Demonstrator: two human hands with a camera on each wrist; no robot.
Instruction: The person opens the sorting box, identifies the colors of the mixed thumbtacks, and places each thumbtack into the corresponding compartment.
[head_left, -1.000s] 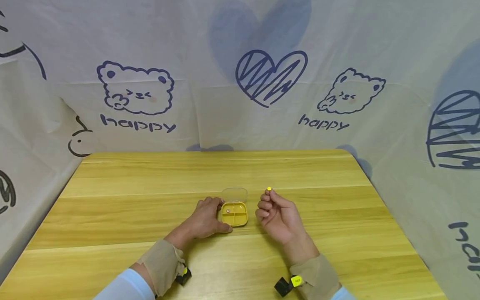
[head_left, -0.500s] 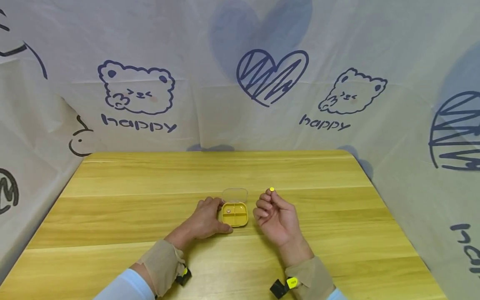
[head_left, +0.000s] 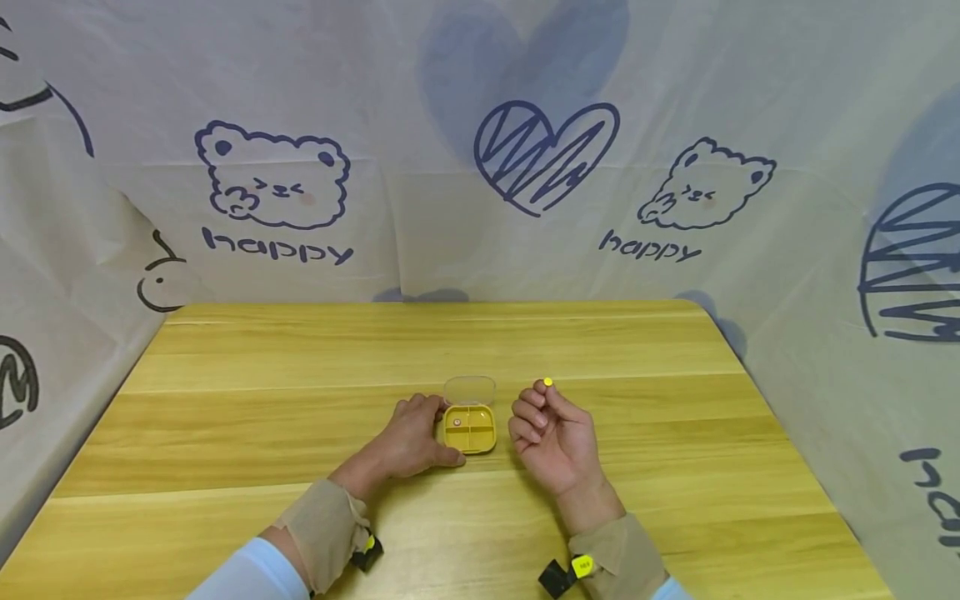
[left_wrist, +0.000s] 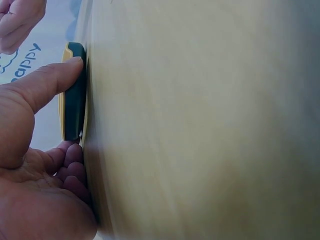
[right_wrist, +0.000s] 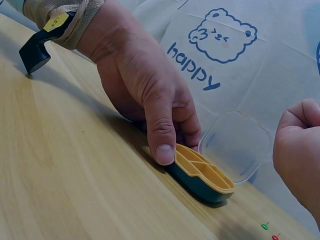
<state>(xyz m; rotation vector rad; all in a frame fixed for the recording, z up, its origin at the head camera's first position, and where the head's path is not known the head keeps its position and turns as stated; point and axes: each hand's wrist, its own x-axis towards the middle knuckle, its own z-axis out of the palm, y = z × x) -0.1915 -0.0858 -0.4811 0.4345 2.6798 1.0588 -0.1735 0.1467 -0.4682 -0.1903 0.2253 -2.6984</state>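
Note:
A small pill box stands on the table with its clear lid raised behind it. Four-way dividers split its yellow inside, and a small pale disc lies in the back left compartment. My left hand grips the box's left side, thumb on the near wall and fingers toward the back. The box's dark green outside shows in the right wrist view. To the right of the box, my right hand, palm up, pinches a yellow thumbtack between thumb and forefinger, its round head showing.
A green thumbtack and a red thumbtack lie on the wooden table beyond the box in the right wrist view. A white printed cloth hangs around the table's back and sides.
My right hand has shifted slightly to the right with the yellow thumbtack. My left hand and the pill box stay in place.

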